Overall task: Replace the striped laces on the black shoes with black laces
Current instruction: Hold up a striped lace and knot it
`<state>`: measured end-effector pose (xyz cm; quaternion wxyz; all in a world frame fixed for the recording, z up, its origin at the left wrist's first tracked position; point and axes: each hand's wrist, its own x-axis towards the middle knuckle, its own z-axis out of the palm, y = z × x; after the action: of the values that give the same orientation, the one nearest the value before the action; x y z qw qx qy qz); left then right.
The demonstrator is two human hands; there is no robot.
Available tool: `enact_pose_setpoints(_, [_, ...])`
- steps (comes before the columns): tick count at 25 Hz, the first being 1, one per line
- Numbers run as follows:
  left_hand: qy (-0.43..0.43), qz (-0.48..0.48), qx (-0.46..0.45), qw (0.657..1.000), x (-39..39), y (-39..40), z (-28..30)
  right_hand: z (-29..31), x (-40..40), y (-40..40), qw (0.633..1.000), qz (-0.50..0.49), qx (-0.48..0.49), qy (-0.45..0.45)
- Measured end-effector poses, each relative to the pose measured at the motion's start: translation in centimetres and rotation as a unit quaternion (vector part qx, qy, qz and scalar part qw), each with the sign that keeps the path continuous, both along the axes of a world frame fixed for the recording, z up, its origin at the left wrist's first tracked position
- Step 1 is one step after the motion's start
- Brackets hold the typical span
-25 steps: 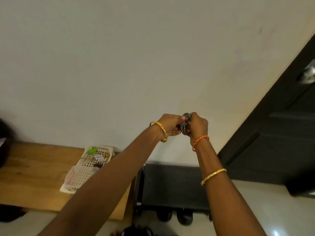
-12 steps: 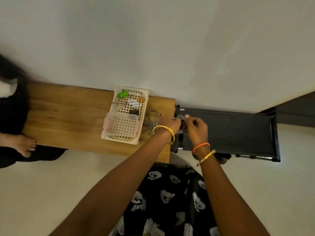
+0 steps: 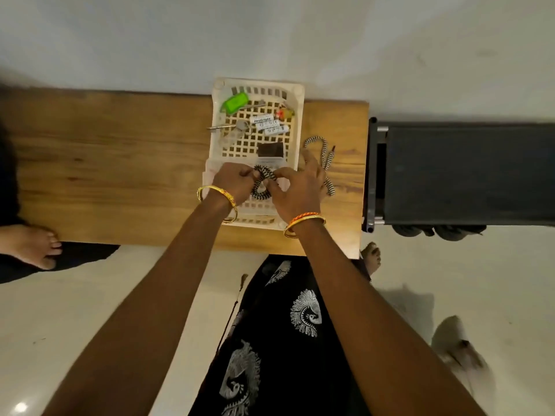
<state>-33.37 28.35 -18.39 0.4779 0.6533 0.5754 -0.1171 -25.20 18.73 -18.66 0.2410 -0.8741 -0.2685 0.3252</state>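
Item: coiled lace (image 3: 262, 183), black-and-white striped, wound into a small ring. It was held above the near end of a basket (image 3: 295, 94), between both hands. The left hand (image 3: 235, 183) pinched the coil's left side with curled fingers (image 3: 247, 173); the right hand (image 3: 300, 190) pinched its right side between thumb and forefinger, the remaining fingers spread toward the counter.

Item: second lace (image 3: 322, 159), same striped pattern, loose and uncoiled. It was laid on the counter (image 3: 120, 163) just right of the basket, looping away from the person and running back under the right hand's outer fingers; whether it was touched could not be told. One dark tip pointed toward the counter's right edge.

Item: basket, cream plastic lattice, rectangular, set on the wooden counter against the wall. Contents noted at its far end: a green tag (image 3: 235, 102), keys (image 3: 237, 129) on a ring, a white labelled packet (image 3: 265, 123), a small red-and-yellow object and a dark square piece (image 3: 270, 150).

Item: bangles. A gold one (image 3: 217, 202) was worn on the left wrist; an orange one with a gold one (image 3: 303, 222) beside it on the right wrist.

Item: dark rack (image 3: 465, 172), placed right of the counter, close to its end. Black shoes (image 3: 438, 231) were partly seen beneath its near edge; their laces could not be made out.

Item: floor (image 3: 75, 310), pale and glossy. A bare foot (image 3: 37, 250) was seen at the left edge, beside the counter.
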Motion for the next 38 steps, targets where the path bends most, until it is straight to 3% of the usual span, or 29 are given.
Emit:
enact_pose_setpoints(4, [-0.016,-0.020,-0.007,1.000,-0.1,1.1,-2.1,-1.6,-1.3,0.7,0.993,0.040,-0.033,-0.106])
enact_pose_setpoints(10, [0.017,-0.035,0.033,0.999,0.6,0.3,-3.5,-3.8,-2.0,1.4,0.976,0.041,-0.123,-0.176])
enact_pose_setpoints(14, [0.076,0.016,0.112,0.991,0.4,-0.7,-3.8,-4.0,-2.5,1.4,0.986,-0.007,-0.055,-0.158])
enact_pose_setpoints(20, [0.045,0.049,0.101,0.993,0.5,-1.6,-2.6,-2.8,-0.1,-1.0,0.971,-0.113,0.176,-0.114])
enact_pose_setpoints(23, [0.039,0.049,0.182,0.981,0.4,-2.3,-0.5,-3.5,5.0,-3.4,0.972,-0.192,0.103,-0.093])
enact_pose_setpoints(26, [-0.078,0.010,0.248,0.966,1.6,-3.7,1.2,-5.3,9.9,-4.4,0.995,-0.082,0.007,-0.060])
enact_pose_setpoints(29, [-0.169,-0.095,0.165,0.967,4.6,-6.5,0.6,-7.0,12.2,-3.1,0.997,0.070,-0.016,0.003])
enact_pose_setpoints(31, [-0.145,-0.136,0.116,0.973,6.8,-8.3,-0.9,-8.4,12.8,-2.2,0.991,0.122,-0.054,-0.006])
enact_pose_setpoints(35, [-0.046,-0.157,0.078,0.983,9.2,-10.5,-3.8,-10.0,13.1,-2.8,0.972,0.193,-0.050,-0.126])
enact_pose_setpoints(38, [-0.030,-0.123,0.093,0.988,9.2,-11.1,-4.4,-9.4,13.6,-4.9,0.985,0.140,-0.012,-0.104])
